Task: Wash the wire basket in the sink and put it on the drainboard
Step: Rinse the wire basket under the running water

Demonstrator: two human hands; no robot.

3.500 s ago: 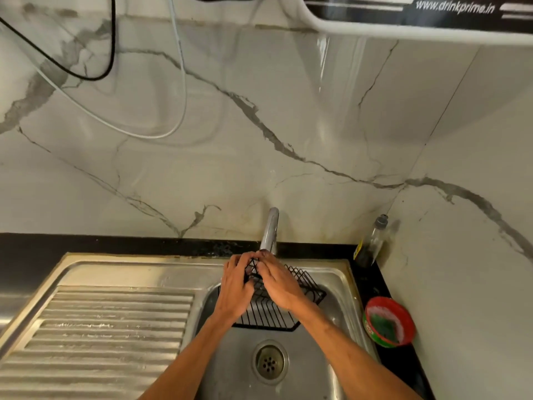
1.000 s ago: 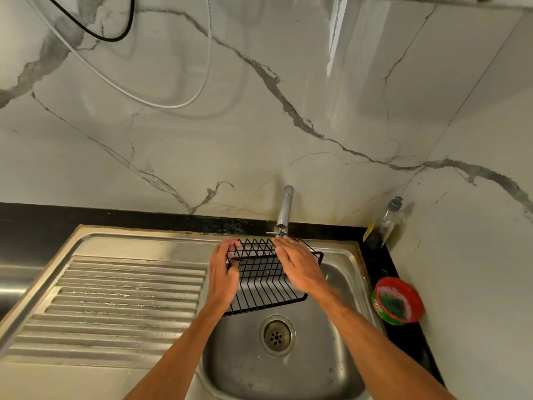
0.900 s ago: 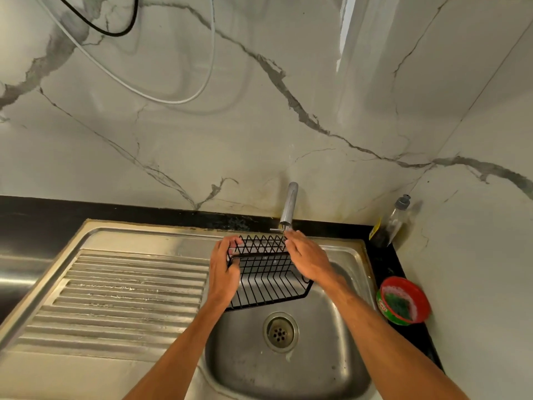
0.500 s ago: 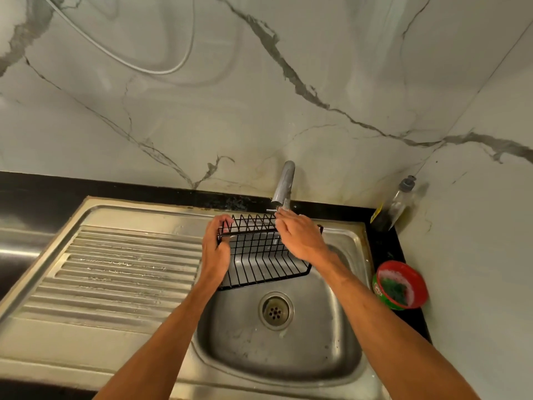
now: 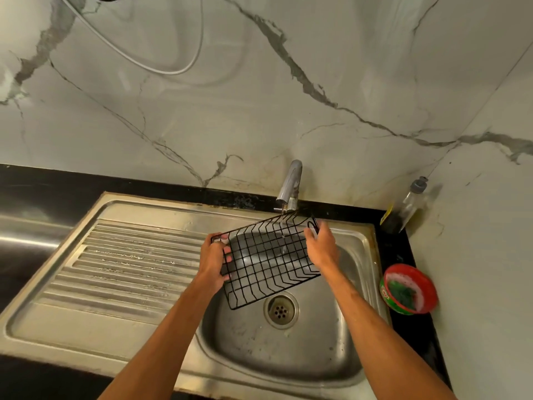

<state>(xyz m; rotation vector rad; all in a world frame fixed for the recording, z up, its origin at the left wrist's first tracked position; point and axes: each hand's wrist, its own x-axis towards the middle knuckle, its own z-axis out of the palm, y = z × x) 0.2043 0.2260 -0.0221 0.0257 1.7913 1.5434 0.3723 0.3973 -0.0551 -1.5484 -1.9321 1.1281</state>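
A black wire basket [image 5: 268, 264] is held tilted over the steel sink bowl [image 5: 288, 350], under the tap [image 5: 290, 183]. A thin stream of water runs from the tap through the basket's grid. My left hand [image 5: 215, 262] grips the basket's left end, fingers curled through the wires. My right hand [image 5: 321, 245] holds its right end near the top corner. The ribbed drainboard [image 5: 121, 264] lies to the left of the bowl, wet in places.
A drain [image 5: 280, 310] sits in the bowl's middle, below the basket. On the black counter at right stand a red tub with a green scrubber [image 5: 408, 290] and a dark bottle [image 5: 403, 209] in the corner. Marble wall rises behind.
The basket has been turned from its flat rim-up pose to a tilted one, its grid facing the water stream. My right hand shifted to its right end. The view has dropped lower.
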